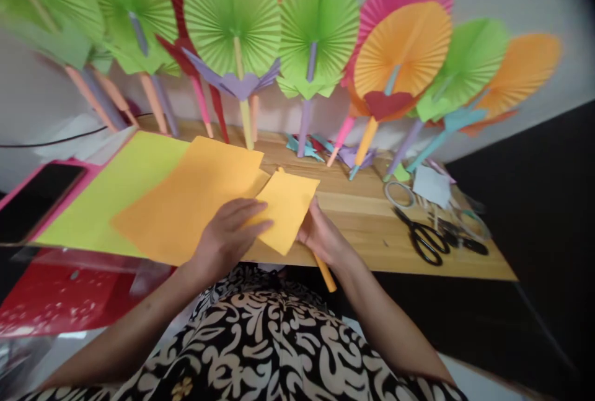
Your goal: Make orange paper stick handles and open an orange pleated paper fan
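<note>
A small light-orange sheet of paper (pixel 287 206) is held up in front of me, tilted, over the table's front part. My left hand (pixel 232 230) is closed on its left edge, fingers lying across the face. At the right edge, my right hand (pixel 323 233) grips the sheet from behind, most of its fingers hidden. An orange stick (pixel 325 274) pokes out below my right hand, past the table edge; its upper part is hidden behind the sheet. Left of my hands lie larger orange sheets (pixel 186 202) on top of lime-green paper (pixel 111 202).
Pleated paper fans, such as a green one (pixel 320 35) and an orange one (pixel 403 48), lean along the wall. Black scissors (pixel 425 240) and a tape roll (pixel 400 194) lie at the right of the wooden table (pixel 357 218). A phone (pixel 39 199) rests far left.
</note>
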Available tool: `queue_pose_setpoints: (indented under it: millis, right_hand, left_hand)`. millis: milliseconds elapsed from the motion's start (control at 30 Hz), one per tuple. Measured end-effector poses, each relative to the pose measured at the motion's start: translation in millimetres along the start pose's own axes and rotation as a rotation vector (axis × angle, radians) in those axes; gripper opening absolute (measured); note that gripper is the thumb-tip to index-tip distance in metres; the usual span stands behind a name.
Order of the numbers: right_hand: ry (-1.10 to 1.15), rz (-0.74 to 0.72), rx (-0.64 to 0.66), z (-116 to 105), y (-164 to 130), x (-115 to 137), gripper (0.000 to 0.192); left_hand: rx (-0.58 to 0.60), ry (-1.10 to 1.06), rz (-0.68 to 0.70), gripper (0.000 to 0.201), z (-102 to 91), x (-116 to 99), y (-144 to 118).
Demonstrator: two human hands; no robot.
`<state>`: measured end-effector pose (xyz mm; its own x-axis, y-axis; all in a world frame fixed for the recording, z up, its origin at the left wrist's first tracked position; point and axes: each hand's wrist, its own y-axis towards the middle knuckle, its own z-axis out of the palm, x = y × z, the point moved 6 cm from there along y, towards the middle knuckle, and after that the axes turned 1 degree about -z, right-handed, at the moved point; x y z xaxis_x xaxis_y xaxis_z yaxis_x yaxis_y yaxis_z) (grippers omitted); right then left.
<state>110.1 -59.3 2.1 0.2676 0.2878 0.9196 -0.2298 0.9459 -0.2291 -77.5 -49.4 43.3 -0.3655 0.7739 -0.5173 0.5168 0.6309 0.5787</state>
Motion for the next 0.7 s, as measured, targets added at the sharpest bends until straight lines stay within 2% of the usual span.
queue_pose_setpoints:
  millis: [67, 133, 233, 333, 467, 533, 600, 700]
  right_hand:
    - [0.057, -0.009, -0.093, -5.2, -1.8, -3.6, 0.066]
    - [0.059, -0.006, -0.199, -15.9, -6.8, -8.3, 0.057]
    - [0.033, -0.026, -0.350, -42.5, -18.3, -12.3, 0.043]
    - [-0.048, -0.101, -0.558, -93.0, -34.3, -1.4, 0.040]
    - [-0.251, -0.158, -0.920, -189.8, -66.9, 37.9, 0.041]
    - [-0.298, -0.175, -1.024, -235.4, -83.4, 62.0, 0.042]
    - [-0.361, -0.185, -1.114, -273.4, -99.4, 86.2, 0.044]
    - [-0.465, -0.172, -1.161, -310.5, -115.6, 116.3, 0.044]
  left_hand:
    - [0.134, 0.015, 0.120, 0.035, 25.8, -12.0, -5.7]
    - [0.240, 0.036, 0.182, 0.035, 45.3, -15.8, -10.3]
    - [0.362, 0.087, 0.208, 0.049, 54.2, -9.1, -11.6]
    - [0.369, 0.190, 0.173, 0.059, 34.9, 16.5, -8.6]
    - [0.302, 0.331, 0.014, 0.060, -7.7, 74.5, -9.8]
    - [0.323, 0.396, -0.076, 0.059, -22.7, 103.1, -15.5]
    - [0.365, 0.440, -0.090, 0.058, -31.2, 122.2, -23.1]
    - [0.412, 0.494, -0.120, 0.046, -37.4, 141.0, -33.8]
